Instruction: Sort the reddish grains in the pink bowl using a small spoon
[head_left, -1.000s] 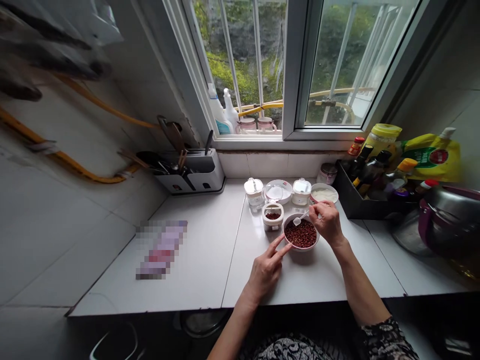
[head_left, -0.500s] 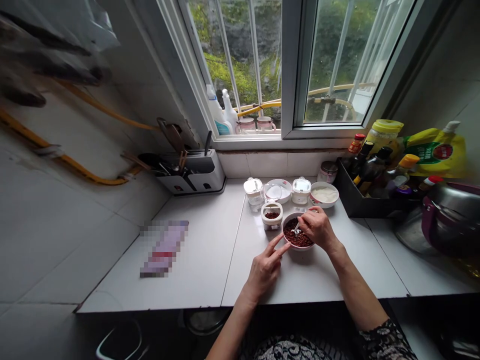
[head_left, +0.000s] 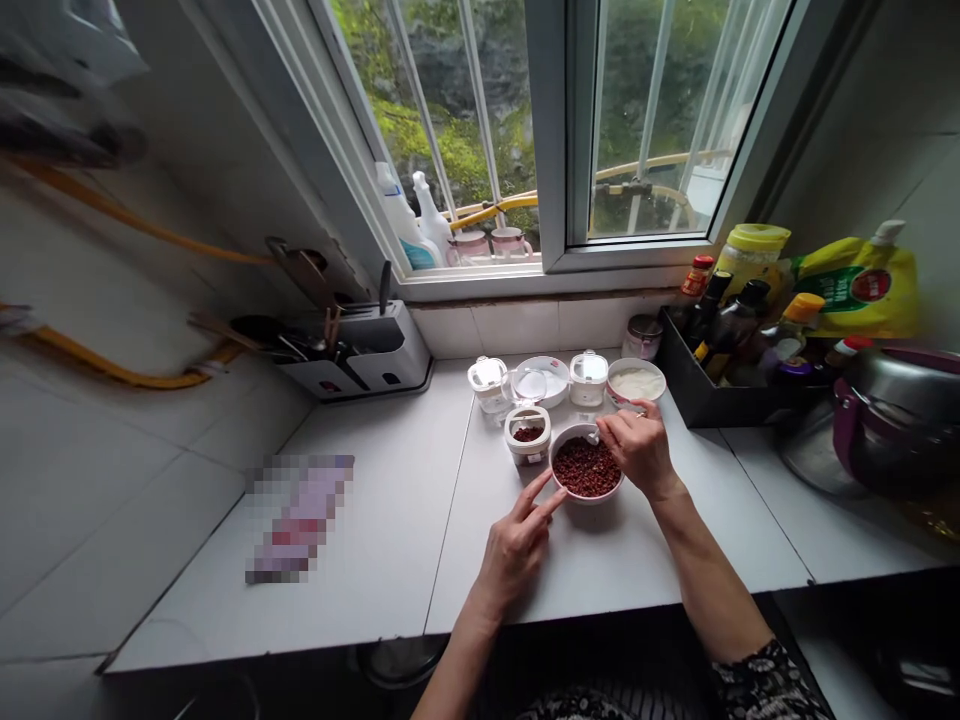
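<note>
A white bowl [head_left: 587, 498] full of small reddish-brown grains, which look like peppercorns [head_left: 586, 468], stands on the counter. My right hand [head_left: 639, 447] is closed around the handle of a small white spoon [head_left: 593, 434] at the bowl's far right rim. Most of the spoon is hidden by the fingers. My left hand [head_left: 516, 545] has its fingers stretched out and apart, their tips touching the bowl's near left side. Just left of the bowl is a seasoning jar [head_left: 527, 452] with its lid up and similar grains inside.
Behind are two clear jars, one left [head_left: 491, 385] and one right [head_left: 588, 378], with a white dish [head_left: 551, 375] between them. A bowl of white contents [head_left: 636, 380] stands beside a black bottle box [head_left: 705, 405]. A metal pot [head_left: 896, 420] is far right, a utensil holder [head_left: 360, 360] back left.
The spoon has moved from the middle of the grains to the bowl's far rim, raised with my right hand. My left hand stays at the bowl. The whole view has shifted slightly.
</note>
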